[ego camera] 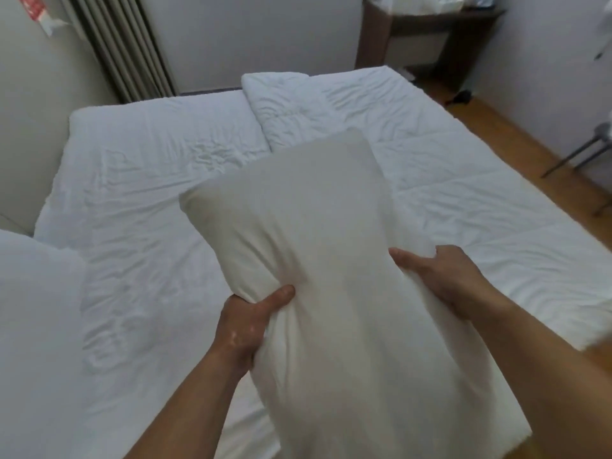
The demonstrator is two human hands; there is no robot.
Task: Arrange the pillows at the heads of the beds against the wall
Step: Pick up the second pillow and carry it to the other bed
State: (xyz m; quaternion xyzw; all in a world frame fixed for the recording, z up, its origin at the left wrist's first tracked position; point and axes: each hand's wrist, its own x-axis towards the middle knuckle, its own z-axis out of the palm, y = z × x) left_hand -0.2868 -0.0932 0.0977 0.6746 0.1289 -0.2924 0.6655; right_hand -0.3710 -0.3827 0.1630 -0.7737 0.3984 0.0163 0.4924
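A large cream-white pillow (318, 246) is held up lengthwise over two beds pushed side by side. My left hand (246, 326) grips its left edge, thumb on top and fabric bunched under it. My right hand (447, 279) clutches its right edge. The left bed (142, 193) and the right bed (463, 180) are covered with wrinkled white duvets. A second white pillow (36, 326) lies at the lower left, partly cut off by the frame. The near end of the held pillow hides part of the bedding below.
A pale wall (29, 111) runs along the left, with a ribbed radiator (122, 48) at the far corner. A dark wooden desk (427, 31) stands at the back right. Wooden floor (516, 154) borders the right bed, with metal chair legs (583, 154) beside it.
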